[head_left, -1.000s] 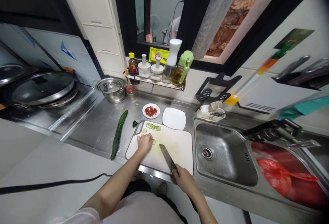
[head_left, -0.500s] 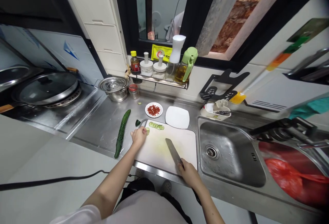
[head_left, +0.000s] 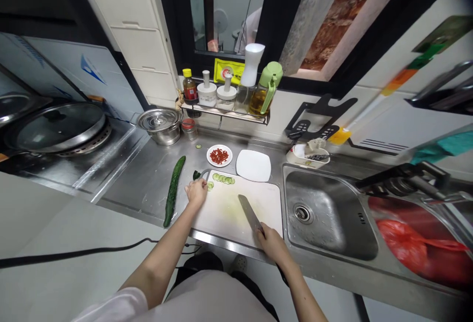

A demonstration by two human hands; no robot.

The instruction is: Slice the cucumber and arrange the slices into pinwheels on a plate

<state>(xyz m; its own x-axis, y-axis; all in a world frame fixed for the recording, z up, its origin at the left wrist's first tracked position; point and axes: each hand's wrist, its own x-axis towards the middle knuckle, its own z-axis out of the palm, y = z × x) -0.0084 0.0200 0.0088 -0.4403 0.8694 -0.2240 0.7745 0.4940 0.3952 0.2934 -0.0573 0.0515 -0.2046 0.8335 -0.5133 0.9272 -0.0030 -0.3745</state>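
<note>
My right hand (head_left: 272,244) grips a kitchen knife (head_left: 249,212) by its dark handle, the blade lying low over the white cutting board (head_left: 225,221). At the board's upper left corner is my left hand (head_left: 196,193), its fingers bent together; whatever they may hold is hidden. Close to those fingertips are a couple of loose cucumber slices (head_left: 210,185) and a dark green cucumber end (head_left: 196,175). A row of overlapping cucumber slices (head_left: 223,179) lies along the board's top edge. Left of the board, a whole cucumber (head_left: 173,191) rests on the steel counter.
Behind the board stand a plate of chopped red pieces (head_left: 219,155) and a white square plate (head_left: 253,165). A sink (head_left: 332,218) adjoins on the right. At the back left are a lidded steel pot (head_left: 162,125) and a small jar (head_left: 189,129), below a condiment rack (head_left: 229,110).
My left hand has drawn slightly left, away from the loose slices by the board's corner. The knife in my right hand is almost unmoved. The view has shifted a little.
</note>
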